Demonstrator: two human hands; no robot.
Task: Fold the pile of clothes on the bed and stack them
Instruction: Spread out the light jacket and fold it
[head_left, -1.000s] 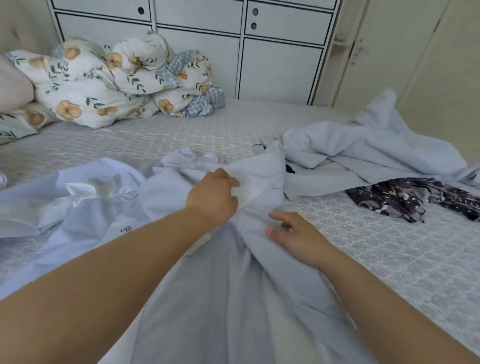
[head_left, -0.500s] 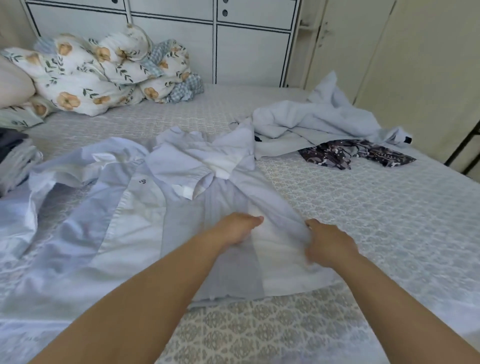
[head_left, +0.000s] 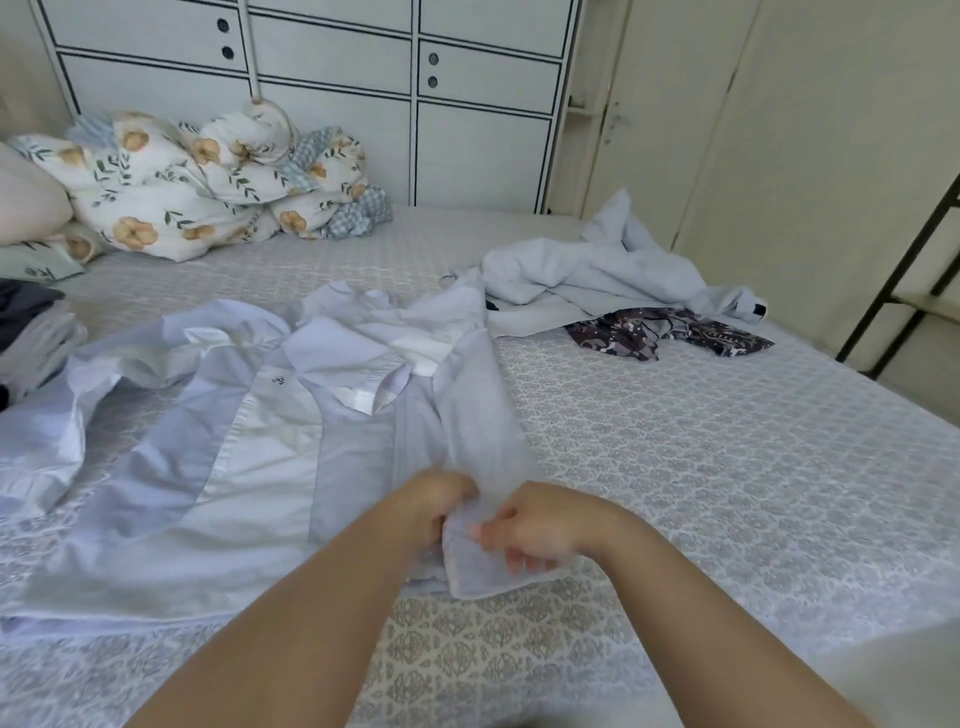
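- Nearest the camera, both hands meet at the lower hem of the pale shirt (head_left: 218, 467). The left hand (head_left: 423, 512) and right hand (head_left: 540, 530) each grasp the loose corner of its right front panel, fingers curled round the cloth, though motion blur hides the exact pinch.
- Half a second ago the hands sat apart on that hem, the left pressing flat and the right gripping the edge. A second ago they were up at the collar. They have since closed together and lifted the panel corner off the bed (head_left: 701, 493).
- My reading: the spreading-out is finished and the person is straightening or drawing over this front panel, the first real fold of this shirt.
- The shirt lies open and face up across the left half of the bed, collar (head_left: 363, 358) away from the person, one sleeve trailing off to the left.
- At the left edge sits a small stack of folded clothes (head_left: 36, 332), so some stacking seems done.
- Farther right, well apart from the shirt's body, wait a crumpled pale garment (head_left: 597, 275) and a dark patterned one (head_left: 665, 332), both unfolded.
- At the back-left lies a floral duvet (head_left: 208, 187), against white cabinets (head_left: 363, 104).
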